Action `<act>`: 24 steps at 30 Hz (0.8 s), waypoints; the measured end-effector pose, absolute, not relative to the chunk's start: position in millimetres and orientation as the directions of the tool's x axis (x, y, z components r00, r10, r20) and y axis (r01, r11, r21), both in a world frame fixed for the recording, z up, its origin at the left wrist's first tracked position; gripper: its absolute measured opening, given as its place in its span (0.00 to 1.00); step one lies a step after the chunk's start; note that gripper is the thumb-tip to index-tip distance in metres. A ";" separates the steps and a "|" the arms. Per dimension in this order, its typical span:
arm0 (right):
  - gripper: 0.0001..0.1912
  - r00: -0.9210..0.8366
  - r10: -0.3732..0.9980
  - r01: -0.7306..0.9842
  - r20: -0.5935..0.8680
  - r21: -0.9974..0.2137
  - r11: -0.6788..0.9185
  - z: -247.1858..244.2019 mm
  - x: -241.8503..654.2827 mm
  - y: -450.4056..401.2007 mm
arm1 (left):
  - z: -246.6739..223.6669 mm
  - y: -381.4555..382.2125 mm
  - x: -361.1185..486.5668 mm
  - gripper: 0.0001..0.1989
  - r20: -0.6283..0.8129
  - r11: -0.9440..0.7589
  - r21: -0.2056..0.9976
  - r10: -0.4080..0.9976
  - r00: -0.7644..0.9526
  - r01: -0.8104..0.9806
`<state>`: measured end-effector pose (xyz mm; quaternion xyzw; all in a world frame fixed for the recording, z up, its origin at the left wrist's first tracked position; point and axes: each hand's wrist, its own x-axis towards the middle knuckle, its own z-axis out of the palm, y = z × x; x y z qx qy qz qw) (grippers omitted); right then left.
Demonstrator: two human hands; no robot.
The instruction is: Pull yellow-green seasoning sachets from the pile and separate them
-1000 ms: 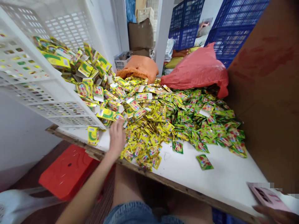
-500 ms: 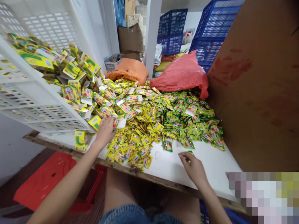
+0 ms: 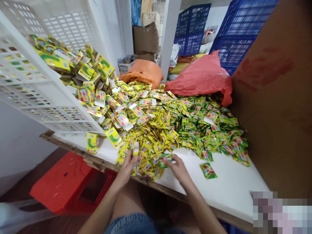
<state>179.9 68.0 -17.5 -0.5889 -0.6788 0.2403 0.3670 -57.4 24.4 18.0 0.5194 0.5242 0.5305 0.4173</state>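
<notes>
My left hand (image 3: pixel 127 165) is closed round a small yellow box (image 3: pixel 136 149) held on end, with its pale open flap upward. Between the thumb and fingers of my right hand (image 3: pixel 179 166) is a green sachet (image 3: pixel 165 160), just right of the box. Both hands are over the near edge of a pile of yellow sachets (image 3: pixel 148 148). Green sachets (image 3: pixel 195 130) are heaped farther right, and a single green sachet (image 3: pixel 208 171) lies apart on the white tabletop (image 3: pixel 231 182). Small yellow boxes (image 3: pixel 122 120) are piled at the left.
A tilted white crate (image 3: pixel 73 113) spills boxes at the left. An orange sack (image 3: pixel 145 71) and a red bag (image 3: pixel 202 76) lie behind the piles. A cardboard sheet (image 3: pixel 273 97) stands at the right. Below the table's left edge is a red stool (image 3: pixel 58 182).
My left hand has taken a box from the pile and brought it right and nearer. My right hand has moved left with a green sachet. The view has shifted slightly.
</notes>
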 end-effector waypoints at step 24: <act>0.07 -0.313 0.849 0.377 0.424 -0.766 0.521 71.5 143.3 22.6 | 33.2 0.8 -0.2 0.11 -0.114 0.156 0.982 0.942 0.314 -0.111</act>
